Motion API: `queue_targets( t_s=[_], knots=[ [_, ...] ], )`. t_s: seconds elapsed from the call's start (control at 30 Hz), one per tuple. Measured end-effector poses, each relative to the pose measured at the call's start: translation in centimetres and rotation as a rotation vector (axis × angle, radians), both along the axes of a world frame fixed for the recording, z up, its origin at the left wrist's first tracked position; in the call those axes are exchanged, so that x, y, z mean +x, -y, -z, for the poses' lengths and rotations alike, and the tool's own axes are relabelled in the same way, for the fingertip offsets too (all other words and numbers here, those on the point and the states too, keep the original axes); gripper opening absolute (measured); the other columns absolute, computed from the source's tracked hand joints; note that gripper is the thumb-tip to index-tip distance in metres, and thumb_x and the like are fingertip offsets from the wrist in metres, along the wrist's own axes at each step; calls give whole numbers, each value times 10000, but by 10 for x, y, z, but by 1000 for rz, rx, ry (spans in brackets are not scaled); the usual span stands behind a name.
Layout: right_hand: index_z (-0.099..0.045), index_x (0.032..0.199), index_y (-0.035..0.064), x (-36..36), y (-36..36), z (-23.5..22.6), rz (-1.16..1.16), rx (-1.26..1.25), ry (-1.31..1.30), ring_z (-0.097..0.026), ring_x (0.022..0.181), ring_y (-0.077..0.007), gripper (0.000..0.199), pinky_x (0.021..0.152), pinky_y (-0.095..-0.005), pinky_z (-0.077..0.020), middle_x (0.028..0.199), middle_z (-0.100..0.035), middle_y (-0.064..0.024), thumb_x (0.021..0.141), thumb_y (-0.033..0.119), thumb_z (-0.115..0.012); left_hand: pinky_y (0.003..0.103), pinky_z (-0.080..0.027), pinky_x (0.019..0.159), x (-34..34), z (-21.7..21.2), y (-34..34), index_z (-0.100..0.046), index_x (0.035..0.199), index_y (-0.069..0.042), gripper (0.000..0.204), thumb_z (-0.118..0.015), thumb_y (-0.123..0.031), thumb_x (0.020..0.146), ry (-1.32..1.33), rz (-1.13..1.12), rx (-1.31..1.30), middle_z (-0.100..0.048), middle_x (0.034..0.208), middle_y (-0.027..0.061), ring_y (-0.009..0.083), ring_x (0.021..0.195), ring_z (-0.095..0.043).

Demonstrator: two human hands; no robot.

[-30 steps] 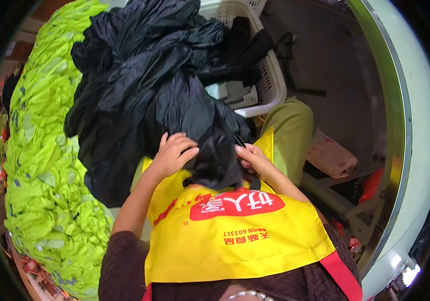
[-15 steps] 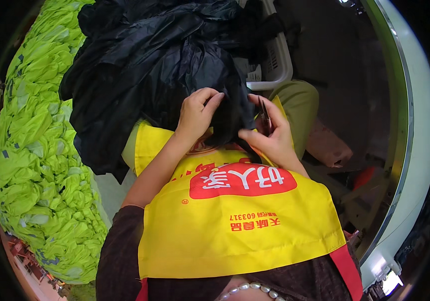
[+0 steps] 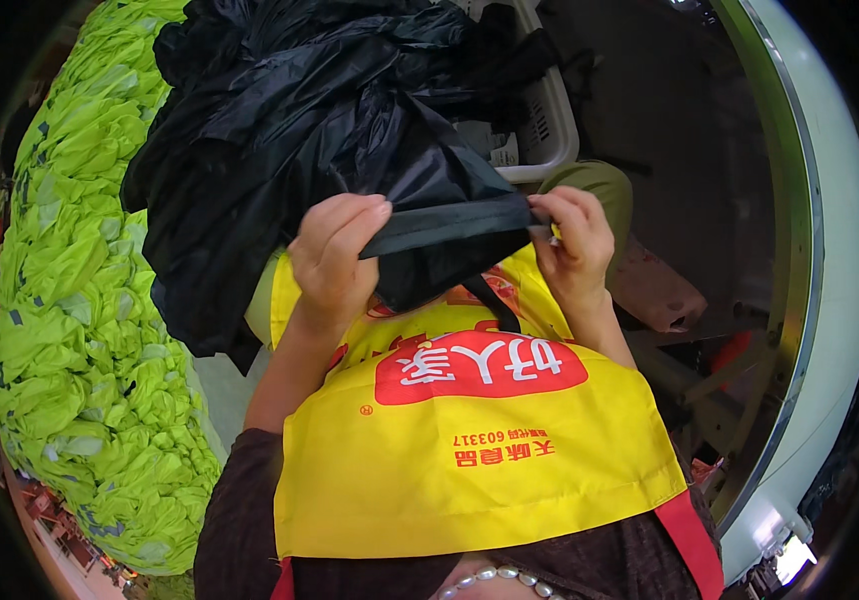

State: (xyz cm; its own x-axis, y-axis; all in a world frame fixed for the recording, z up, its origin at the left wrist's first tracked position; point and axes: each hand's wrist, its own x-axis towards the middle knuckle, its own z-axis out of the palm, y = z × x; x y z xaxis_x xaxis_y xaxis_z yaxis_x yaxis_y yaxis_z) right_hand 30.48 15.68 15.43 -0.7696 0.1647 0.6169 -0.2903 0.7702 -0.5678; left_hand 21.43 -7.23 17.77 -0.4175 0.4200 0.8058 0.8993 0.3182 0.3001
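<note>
A large heap of thin, shiny black fabric [image 3: 279,130] lies over my lap. Between my hands a hemmed band [image 3: 449,222] of this fabric is stretched straight. My left hand [image 3: 337,255] is closed on the band's left end, thumb and fingers pinching it. At the other end my right hand [image 3: 577,240] pinches the fabric near its corner. The dark snips seen in my right hand earlier do not show clearly now; a small pale glint sits by its fingers. Below the band a loose fold of black fabric hangs over my yellow apron [image 3: 479,450].
Along the left side rises a long pile of bright lime-green garments [image 3: 89,330]. Beyond my right knee stands a white plastic basket [image 3: 559,130], partly under the black fabric. A pale curved table edge [image 3: 829,250] runs down the right, and a brownish packet [image 3: 659,290] lies beside my knee.
My hands have moved apart, the left one to the left and the right one slightly right. The black band is now pulled taut between them. The snips have gone from sight.
</note>
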Motion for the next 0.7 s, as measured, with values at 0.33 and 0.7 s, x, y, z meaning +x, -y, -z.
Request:
queue_targets(
  t_s=[0.33,0.7],
  knots=[
    [-596,932,16,16,-31,31,-31,-1046,405,-426,623,-37,137,559,-179,-357,821,-527,6,803,5,-552,261,-445,815,5,8,56,-573,950,4,218,-497,89,764,410,-302,275,-590,934,93,192,867,-573],
    [-591,965,6,-10,45,46,-283,-649,573,-516,613,-94,194,566,-241,-428,700,-571,-56,773,35,-588,230,-422,830,-2,24,56,-572,986,12,196,-463,45,826,867,-322,529,-583,965,65,136,869,-554]
  ],
)
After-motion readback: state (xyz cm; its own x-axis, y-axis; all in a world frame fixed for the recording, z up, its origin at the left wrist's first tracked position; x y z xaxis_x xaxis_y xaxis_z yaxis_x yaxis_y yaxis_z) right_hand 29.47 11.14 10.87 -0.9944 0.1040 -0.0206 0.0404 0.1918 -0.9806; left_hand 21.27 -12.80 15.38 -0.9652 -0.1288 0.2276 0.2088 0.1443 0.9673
